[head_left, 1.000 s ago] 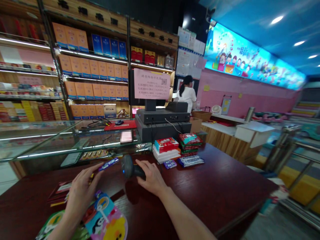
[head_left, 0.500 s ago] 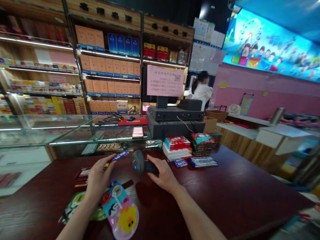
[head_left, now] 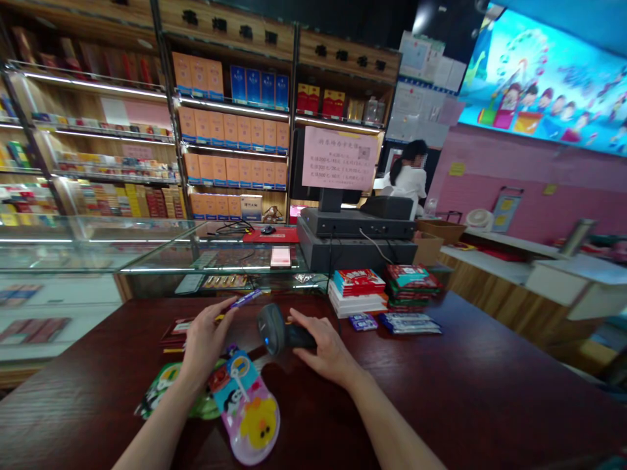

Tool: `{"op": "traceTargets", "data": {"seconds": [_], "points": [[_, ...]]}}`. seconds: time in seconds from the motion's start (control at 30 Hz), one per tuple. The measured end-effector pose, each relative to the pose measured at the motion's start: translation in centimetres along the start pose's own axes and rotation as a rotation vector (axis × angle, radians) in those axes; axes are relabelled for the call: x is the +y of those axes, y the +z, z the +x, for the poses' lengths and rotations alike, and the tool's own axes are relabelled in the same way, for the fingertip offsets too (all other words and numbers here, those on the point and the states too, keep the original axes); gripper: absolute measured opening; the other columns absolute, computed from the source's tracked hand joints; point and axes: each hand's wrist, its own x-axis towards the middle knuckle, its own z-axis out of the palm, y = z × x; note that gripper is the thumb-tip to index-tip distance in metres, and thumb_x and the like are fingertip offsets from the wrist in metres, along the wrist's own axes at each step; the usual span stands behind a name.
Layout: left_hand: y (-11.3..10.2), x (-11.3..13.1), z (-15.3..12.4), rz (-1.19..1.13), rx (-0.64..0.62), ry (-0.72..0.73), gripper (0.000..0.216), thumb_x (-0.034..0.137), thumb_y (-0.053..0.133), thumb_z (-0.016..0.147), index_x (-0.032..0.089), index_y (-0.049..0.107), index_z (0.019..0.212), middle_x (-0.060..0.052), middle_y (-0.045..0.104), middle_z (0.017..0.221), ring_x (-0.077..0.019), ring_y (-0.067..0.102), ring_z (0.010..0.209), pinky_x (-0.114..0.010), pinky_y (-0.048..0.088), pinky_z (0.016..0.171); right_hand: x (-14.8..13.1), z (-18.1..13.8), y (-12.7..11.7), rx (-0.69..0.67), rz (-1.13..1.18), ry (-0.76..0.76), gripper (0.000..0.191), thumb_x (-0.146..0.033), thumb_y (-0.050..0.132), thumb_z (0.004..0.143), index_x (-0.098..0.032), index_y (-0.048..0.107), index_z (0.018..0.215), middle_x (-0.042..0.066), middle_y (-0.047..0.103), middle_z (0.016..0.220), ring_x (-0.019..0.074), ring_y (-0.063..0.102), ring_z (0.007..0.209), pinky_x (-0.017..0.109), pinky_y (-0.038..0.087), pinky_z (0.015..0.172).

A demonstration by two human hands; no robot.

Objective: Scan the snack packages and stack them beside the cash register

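Between the thumb and fingers of my left hand is a small purple-wrapped candy bar, held at one end. My right hand is closed around the handle of a dark barcode scanner with a blue light on it. The scanner head faces left, toward the candy bar, a short gap apart. Under and beside my left wrist lie a pouch with a yellow duck and a green package, partly covered by my arm. Dark red packets lie behind my left hand.
Stacked red and white boxes, red-green packs, a purple packet and blue-silver packets stand at the table's back right. Behind them are a cash register and a glass counter. A person in white is farther back.
The view has turned slightly left, so the scene sits farther right. The candy bar has tilted a little, and the scanner is slightly nearer my left hand. Both grips stay the same.
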Motion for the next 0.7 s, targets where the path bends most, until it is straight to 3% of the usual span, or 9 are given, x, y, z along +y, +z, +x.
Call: {"op": "traceTargets", "data": {"seconds": [0.2,0.53,0.7], "points": [[-0.2,0.5,-0.1,-0.003,-0.005,-0.041,0.047,0.055,0.052,0.087,0.023,0.073,0.113,-0.005,0.078,0.109,-0.0246,0.074,0.096,-0.035,0.057,0.088,-0.1,0.0,-0.1,-0.008,-0.005,-0.015,0.081,-0.019,0.069,0.087,-0.034,0.029,0.155,0.006,0.06,0.143,0.023,0.06,0.123,0.039,0.038,0.101],[-0.6,1.4,-0.1,-0.003,-0.045,-0.104,0.053,0.058,0.05,0.084,0.022,0.073,0.116,-0.006,0.078,0.11,-0.0257,0.074,0.097,-0.035,0.056,0.088,-0.2,0.0,-0.2,-0.011,-0.024,-0.008,0.08,-0.021,0.068,0.088,-0.033,0.027,0.156,0.007,0.059,0.143,0.0229,0.059,0.124,0.039,0.038,0.102],[-0.7,1.2,-0.1,0.041,-0.009,-0.118,0.052,0.058,0.053,0.08,0.026,0.074,0.115,-0.004,0.079,0.107,-0.0249,0.075,0.087,-0.03,0.057,0.074,0.3,-0.2,0.0,-0.071,-0.082,0.037,0.081,-0.024,0.069,0.088,-0.034,0.025,0.156,0.006,0.053,0.148,0.0216,0.051,0.134,0.038,0.036,0.104]]}}
